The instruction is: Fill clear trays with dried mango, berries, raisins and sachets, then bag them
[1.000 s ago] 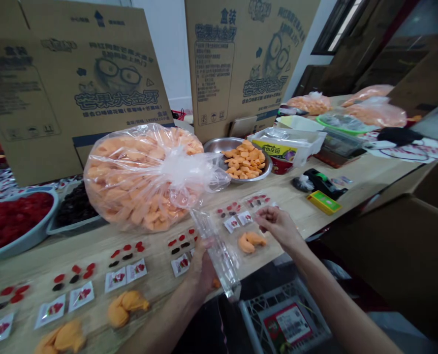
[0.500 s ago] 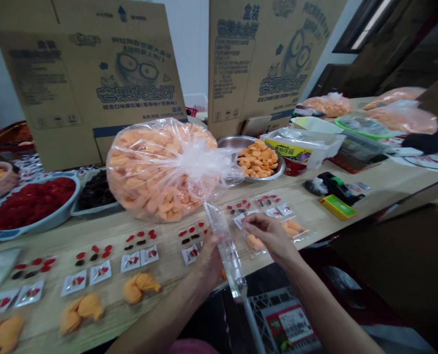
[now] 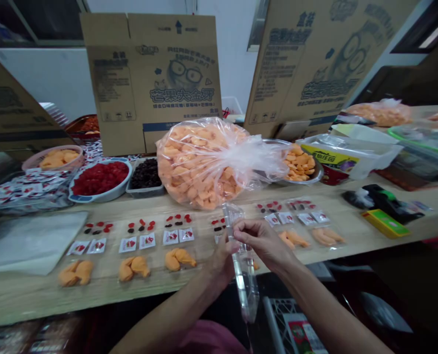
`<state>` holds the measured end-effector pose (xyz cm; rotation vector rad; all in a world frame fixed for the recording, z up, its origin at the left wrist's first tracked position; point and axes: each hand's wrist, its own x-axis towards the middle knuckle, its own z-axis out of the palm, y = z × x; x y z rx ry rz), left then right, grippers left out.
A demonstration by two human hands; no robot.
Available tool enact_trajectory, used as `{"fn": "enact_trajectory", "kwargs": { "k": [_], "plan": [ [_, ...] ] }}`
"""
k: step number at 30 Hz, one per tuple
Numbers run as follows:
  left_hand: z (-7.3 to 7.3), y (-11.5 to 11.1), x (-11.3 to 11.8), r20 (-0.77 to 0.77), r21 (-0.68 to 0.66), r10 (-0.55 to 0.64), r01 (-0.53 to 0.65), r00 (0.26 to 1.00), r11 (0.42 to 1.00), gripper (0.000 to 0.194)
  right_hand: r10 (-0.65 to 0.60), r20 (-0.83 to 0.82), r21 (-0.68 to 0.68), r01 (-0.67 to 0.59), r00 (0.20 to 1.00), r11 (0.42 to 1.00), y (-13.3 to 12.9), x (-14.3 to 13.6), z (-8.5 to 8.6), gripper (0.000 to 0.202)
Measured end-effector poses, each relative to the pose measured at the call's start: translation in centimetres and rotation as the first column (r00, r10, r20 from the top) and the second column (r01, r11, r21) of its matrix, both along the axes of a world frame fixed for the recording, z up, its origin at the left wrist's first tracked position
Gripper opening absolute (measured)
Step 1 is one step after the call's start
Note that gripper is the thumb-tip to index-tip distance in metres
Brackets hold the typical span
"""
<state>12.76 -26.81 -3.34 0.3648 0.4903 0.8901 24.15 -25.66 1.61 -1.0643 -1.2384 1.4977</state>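
Note:
I hold clear plastic trays [image 3: 245, 282] nearly edge-on above the table's front edge; how many there are I cannot tell. My left hand [image 3: 222, 258] grips their left side, its fingers partly hidden. Across from it, my right hand [image 3: 261, 241] has thumb and fingers pinched at the upper edge. Along the table lie clear compartments in a row, each with red and dark dried fruit pieces [image 3: 140, 225], small white printed sachets [image 3: 147, 240] and orange puffed pieces [image 3: 133, 268]. The held trays and my hands cover part of one set.
Behind the row sits a big tied bag of orange pieces [image 3: 193, 164]. Bowls of red fruit [image 3: 101, 178], a tub of dark fruit [image 3: 145, 173] and sachets [image 3: 30, 189] stand left. A tape dispenser [image 3: 389, 196] and a yellow-green box [image 3: 385, 223] lie right. Cardboard boxes [image 3: 156, 59] stand behind.
The view has swung left, so the table's things appear farther right. My right hand has come from over the row at the right to the trays' upper edge; my left hand keeps hold.

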Motion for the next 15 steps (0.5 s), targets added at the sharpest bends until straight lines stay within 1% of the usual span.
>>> {"fn": "enact_trajectory", "kwargs": {
  "k": [3, 8, 12, 15],
  "plan": [
    [0.4, -0.2, -1.4, -0.015, -0.004, 0.0, 0.0, 1.0, 1.0, 0.067, 0.032, -0.011, -0.007, -0.032, 0.999, 0.999, -0.1, -1.5, -0.1, 0.026],
    [1.1, -0.7, -3.6, 0.005, 0.015, 0.031, -0.031, 1.0, 0.999, 0.064, 0.043, -0.024, -0.049, -0.044, 0.999, 0.998, 0.0, -3.5, -0.3, 0.026],
    [0.7, -0.8, -5.0, 0.012, 0.018, 0.059, -0.06, 0.998, 0.998, 0.064, 0.082, -0.052, -0.1, -0.087, 0.995, 0.991, 0.2, -4.8, -0.2, 0.029],
    [0.1, -0.8, -5.8, 0.022, 0.021, 0.076, -0.077, 0.997, 0.997, 0.065, 0.077, -0.036, -0.106, -0.08, 0.996, 0.991, 0.3, -5.8, 0.1, 0.029]
  ]
}}
